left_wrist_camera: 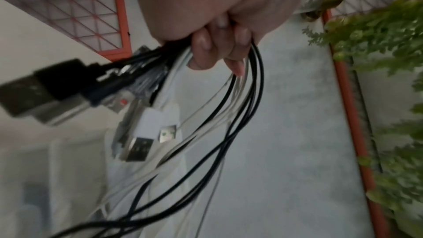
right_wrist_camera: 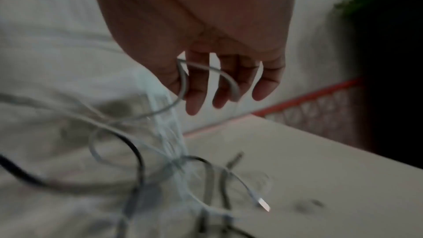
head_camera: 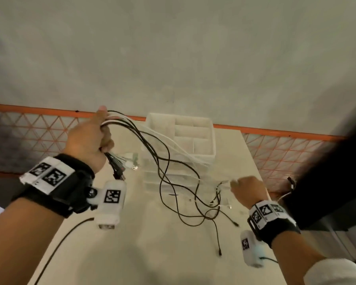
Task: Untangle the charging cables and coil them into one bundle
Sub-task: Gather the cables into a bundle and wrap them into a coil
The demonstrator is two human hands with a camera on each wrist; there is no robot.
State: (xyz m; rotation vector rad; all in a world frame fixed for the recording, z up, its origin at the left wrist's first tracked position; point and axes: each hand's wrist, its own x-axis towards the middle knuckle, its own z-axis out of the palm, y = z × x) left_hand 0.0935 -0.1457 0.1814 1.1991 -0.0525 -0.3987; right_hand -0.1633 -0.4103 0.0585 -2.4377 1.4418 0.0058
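Observation:
My left hand [head_camera: 90, 138] is raised over the table's left side and grips a bunch of black and white charging cables [head_camera: 164, 161] in its fist. In the left wrist view its fingers [left_wrist_camera: 217, 48] curl round the strands, and several USB plugs [left_wrist_camera: 137, 144] hang below the fist. The cables sag down to the table and cross in a loose tangle. My right hand [head_camera: 247, 192] hovers low at the right. Its fingers [right_wrist_camera: 194, 97] point down, nearly straight, and a white cable loop [right_wrist_camera: 228, 79] lies across them, running between thumb and index finger. A white connector end [right_wrist_camera: 263, 204] dangles below.
A clear plastic drawer organiser [head_camera: 213, 140] stands at the back of the white table [head_camera: 152, 264], behind the hanging cables. Loose black cable ends [head_camera: 220, 251] lie on the table. An orange-framed lattice [head_camera: 29, 128] runs along the wall. A dark plant [head_camera: 327, 182] stands beside the right edge.

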